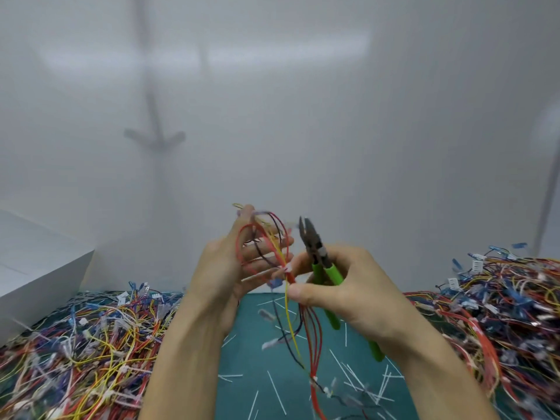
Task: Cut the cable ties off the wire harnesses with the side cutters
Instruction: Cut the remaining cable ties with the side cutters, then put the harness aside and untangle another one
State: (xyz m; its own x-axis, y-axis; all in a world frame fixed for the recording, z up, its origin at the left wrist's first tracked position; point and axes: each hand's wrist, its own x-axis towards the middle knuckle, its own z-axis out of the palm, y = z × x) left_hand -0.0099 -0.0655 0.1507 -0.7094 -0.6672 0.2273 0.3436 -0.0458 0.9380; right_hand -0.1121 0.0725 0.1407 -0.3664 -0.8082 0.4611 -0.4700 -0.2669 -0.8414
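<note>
Hands meet above a teal cutting mat (251, 359), and the way each one holds seems meant to free one tie for cutting. The left hand (239, 268) has its fingers spread and fairly straight, with the loose upper loops of a multicoloured wire harness of thin red, yellow and dark leads (290, 278) draped over and between them. This appears to keep the slack wires clear of the blades.

The right hand (348, 286) does two jobs. Its thumb and forefinger pinch the bundle just below a small white plastic cable tie (286, 269), while the other fingers curl round the green-handled steel side cutters (316, 253). The tool points up and away with its jaws slightly parted, close beside the harness but not on it, so I judge it parked while the tie is located and the bundle pulled taut.

The harness hangs in the air between the hands, its lower leads trailing down toward the mat. It looks limp and tangle-prone, gathered tight only where the tie cinches it. Motion blur hides the upper ends.

Short white cut tie strips (275, 386) lie scattered on the mat. A heap of colourful harnesses on the left (91, 344) and a taller heap on the right (500, 313) flank it, and a white box (39, 268) stands at far left.
</note>
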